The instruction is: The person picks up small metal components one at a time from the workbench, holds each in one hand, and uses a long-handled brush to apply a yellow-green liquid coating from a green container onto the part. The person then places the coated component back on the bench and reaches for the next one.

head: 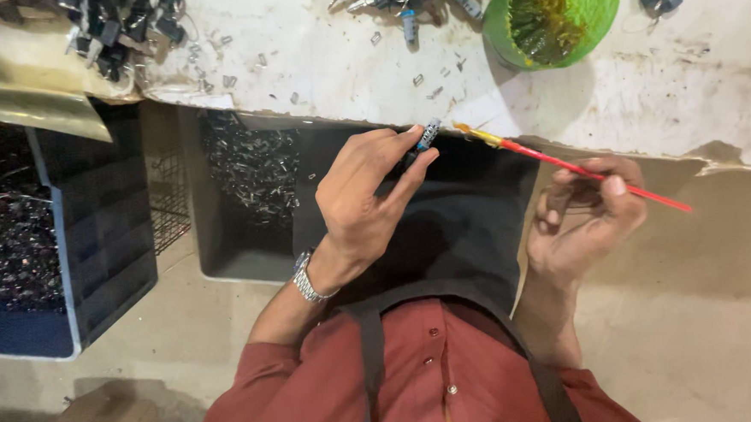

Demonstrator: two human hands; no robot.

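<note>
Red shirt (pixel 419 380) and black apron (pixel 454 232) nearest the lens. Two hands raised before the bench (pixel 316 60). Left hand (pixel 362 194), watch (pixel 306 279) at wrist, fingers curled, pinches one small part (pixel 427 135) at its fingertips. Right hand (pixel 586 217), palm up, grips one red brush (pixel 579 168); the bristle tip lies just beside the part. One green bowl (pixel 553 9) sits above; two crates, (pixel 60 245) and (pixel 246 201), at left.

A bowl (pixel 551 12) sits on the bench (pixel 660 93); a bin of parts (pixel 251 200) stands below its edge.
</note>
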